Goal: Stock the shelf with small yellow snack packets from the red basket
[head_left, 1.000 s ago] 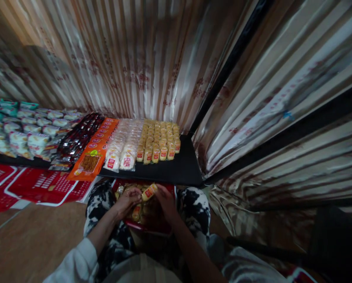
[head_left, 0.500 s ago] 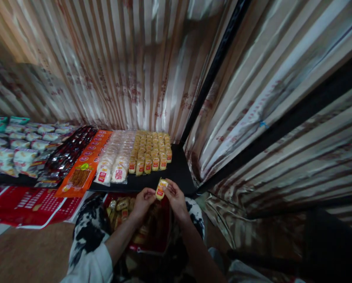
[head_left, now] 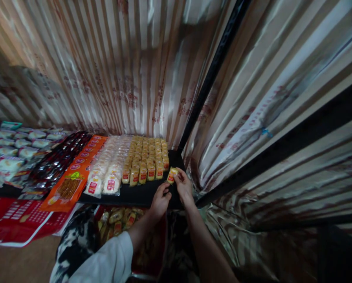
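Note:
In my right hand (head_left: 184,188) is a small yellow wrapped snack packet (head_left: 172,175) with a red label, pinched between thumb and fingers above the black shelf. My left hand (head_left: 160,200) is just below and to the left of it, fingers curled in and apparently empty; whether a fingertip touches the packet I cannot tell. Rows of matching yellow packets (head_left: 146,157) stand on the shelf, left of the held one. Below the shelf, between my legs, a red container (head_left: 163,239) holds more loose packets (head_left: 117,220), partly hidden by my left forearm.
Along the black shelf (head_left: 134,195) to the left lie white round wrapped snacks (head_left: 111,179), an orange snack bag (head_left: 65,186), dark shiny packs (head_left: 55,161) and white packs (head_left: 11,167). A striped curtain (head_left: 129,78) hangs behind. Black poles (head_left: 214,70) frame the corner.
Both hands have moved forward and to the right, from over the red container to over the shelf, with the yellow packet in my right hand. The view has shifted slightly.

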Tool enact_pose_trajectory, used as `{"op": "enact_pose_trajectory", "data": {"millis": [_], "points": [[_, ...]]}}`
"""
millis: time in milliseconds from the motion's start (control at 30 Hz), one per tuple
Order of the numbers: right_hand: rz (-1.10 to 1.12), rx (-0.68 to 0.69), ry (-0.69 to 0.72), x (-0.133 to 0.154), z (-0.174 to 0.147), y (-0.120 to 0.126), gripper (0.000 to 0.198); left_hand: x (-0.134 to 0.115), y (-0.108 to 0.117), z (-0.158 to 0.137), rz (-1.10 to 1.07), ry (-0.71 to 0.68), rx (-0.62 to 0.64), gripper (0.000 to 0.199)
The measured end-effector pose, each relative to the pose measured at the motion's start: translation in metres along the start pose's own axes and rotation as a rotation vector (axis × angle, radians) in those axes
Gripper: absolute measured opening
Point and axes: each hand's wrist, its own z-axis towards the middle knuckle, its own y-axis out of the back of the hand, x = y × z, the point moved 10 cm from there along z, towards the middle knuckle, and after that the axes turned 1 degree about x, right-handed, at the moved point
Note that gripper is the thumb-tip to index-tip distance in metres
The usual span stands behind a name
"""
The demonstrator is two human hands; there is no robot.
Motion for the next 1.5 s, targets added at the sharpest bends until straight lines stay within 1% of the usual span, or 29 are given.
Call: {"op": "enact_pose_trajectory", "data": {"millis": [100, 233, 433, 633, 733, 833, 900, 1033, 1100, 1200, 1300, 1400, 1500], "points": [[0.004, 0.027, -0.010, -0.006, 0.017, -0.010, 0.052, 0.003, -0.003, 0.010, 0.029, 0.017, -0.021, 0.038], [-0.003, 0.064, 0.009, -0.012, 0.033, -0.022, 0.050, 0.006, 0.000, 0.020, 0.053, 0.039, -0.043, 0.036], [-0.064, 0.081, 0.047, -0.022, 0.045, -0.028, 0.046, 0.014, 0.005, 0.029, 0.049, 0.031, -0.045, 0.031], [-0.122, 0.066, 0.098, -0.033, 0.040, -0.024, 0.051, 0.019, 0.007, 0.037, -0.009, 0.030, -0.035, 0.035], [-0.204, 0.027, 0.121, -0.035, 0.036, -0.020, 0.049, 0.019, 0.007, 0.041, -0.059, 0.032, -0.028, 0.037], [-0.229, -0.005, 0.120, -0.035, 0.033, -0.019, 0.046, 0.017, 0.008, 0.044, -0.082, 0.008, -0.024, 0.040], [-0.239, -0.012, 0.124, -0.033, 0.031, -0.022, 0.042, 0.017, 0.006, 0.046, -0.114, 0.023, -0.009, 0.044], [-0.289, -0.017, 0.187, -0.023, 0.026, -0.026, 0.036, 0.018, -0.002, 0.047, -0.201, 0.094, 0.044, 0.051], [-0.290, -0.004, 0.204, -0.019, 0.023, -0.028, 0.035, 0.017, -0.003, 0.046, -0.202, 0.100, 0.040, 0.051], [-0.297, -0.012, 0.203, -0.017, 0.021, -0.026, 0.036, 0.015, -0.001, 0.043, -0.186, 0.091, 0.020, 0.045], [-0.322, -0.044, 0.207, -0.013, 0.017, -0.020, 0.040, 0.012, 0.002, 0.035, -0.146, 0.081, 0.026, 0.035], [-0.353, -0.081, 0.216, -0.007, 0.009, -0.014, 0.043, 0.007, 0.013, 0.017, -0.079, 0.053, 0.029, 0.024], [-0.353, -0.130, 0.206, 0.000, -0.009, -0.009, 0.042, 0.002, 0.031, -0.010, -0.043, 0.032, 0.032, 0.019]]}}
